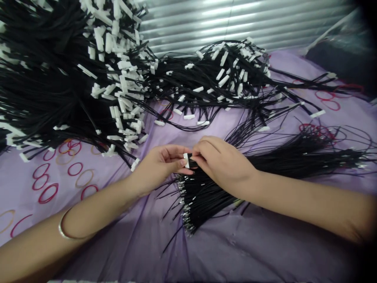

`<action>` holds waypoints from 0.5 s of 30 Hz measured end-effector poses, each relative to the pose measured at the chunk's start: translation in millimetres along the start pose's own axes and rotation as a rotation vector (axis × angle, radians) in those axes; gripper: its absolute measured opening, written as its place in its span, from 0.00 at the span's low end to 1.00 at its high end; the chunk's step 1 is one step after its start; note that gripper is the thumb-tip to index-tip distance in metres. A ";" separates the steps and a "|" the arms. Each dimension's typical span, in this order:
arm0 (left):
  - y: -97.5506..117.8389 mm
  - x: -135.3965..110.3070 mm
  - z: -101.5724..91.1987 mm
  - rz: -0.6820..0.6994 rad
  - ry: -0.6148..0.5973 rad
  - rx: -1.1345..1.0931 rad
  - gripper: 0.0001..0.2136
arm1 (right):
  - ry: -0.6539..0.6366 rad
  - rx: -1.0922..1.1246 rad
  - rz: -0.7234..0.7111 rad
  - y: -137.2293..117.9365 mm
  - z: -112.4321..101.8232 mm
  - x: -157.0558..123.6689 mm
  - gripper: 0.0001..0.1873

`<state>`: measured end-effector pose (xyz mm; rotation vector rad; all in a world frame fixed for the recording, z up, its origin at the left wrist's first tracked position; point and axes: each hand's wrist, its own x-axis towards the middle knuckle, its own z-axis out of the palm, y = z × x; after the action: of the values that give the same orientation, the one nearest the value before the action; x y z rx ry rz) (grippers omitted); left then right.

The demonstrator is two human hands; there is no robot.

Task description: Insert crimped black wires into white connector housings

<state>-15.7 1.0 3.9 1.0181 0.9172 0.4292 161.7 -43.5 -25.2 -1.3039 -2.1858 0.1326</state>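
Between thumb and fingers my left hand (159, 167) grips a small white connector housing (186, 160). Pinched close beside it, my right hand (222, 161) holds short black wires (193, 162) that meet the connector's right side. How far the wires sit inside the housing is too small to tell. Below and behind both hands lies a bundle of loose black wires (206, 198), with shiny metal terminals at its left end. A bracelet (61, 228) circles my left wrist.
A tall heap of black cables (44, 78) with white connectors rises at the left. Another cable pile (203, 74) lies at the back, before a ribbed metallic surface (250, 19). Red and yellow rubber bands (48, 193) lie scattered on the purple cloth (250, 247).
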 end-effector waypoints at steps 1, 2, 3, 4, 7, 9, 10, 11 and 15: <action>-0.1 -0.1 0.4 0.003 -0.006 0.005 0.08 | -0.022 -0.013 0.004 -0.4 -0.1 0.1 0.08; -0.1 -0.2 0.7 -0.001 -0.010 0.010 0.08 | -0.046 -0.014 0.008 -0.6 -0.7 -0.1 0.08; -0.1 -0.1 0.7 -0.008 -0.010 0.016 0.08 | -0.065 -0.007 0.013 -0.5 -1.5 -0.5 0.08; 0.0 0.0 0.6 -0.016 -0.002 0.022 0.08 | -0.079 0.003 0.019 -0.3 -2.7 -1.0 0.08; 0.2 0.9 -0.2 -0.035 0.025 0.034 0.10 | -0.122 0.026 0.045 0.0 -6.5 -1.5 0.08; 0.0 1.5 -0.5 -0.036 0.024 0.037 0.10 | -0.155 0.037 0.070 -0.6 -8.0 0.0 0.07; -0.2 1.6 -0.6 -0.034 0.019 0.039 0.10 | -0.168 0.040 0.080 -1.2 -8.3 1.2 0.07; -0.4 1.6 -0.5 -0.030 0.015 0.040 0.10 | -0.176 0.039 0.087 -1.8 -8.2 2.5 0.06; -1.7 0.6 0.2 -0.008 0.026 0.040 0.11 | -0.168 0.018 0.070 -3.5 -6.5 4.8 0.05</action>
<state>-15.4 0.5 2.2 1.0470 0.9559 0.4198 160.8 -42.7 -16.5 -1.4042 -2.2725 0.2983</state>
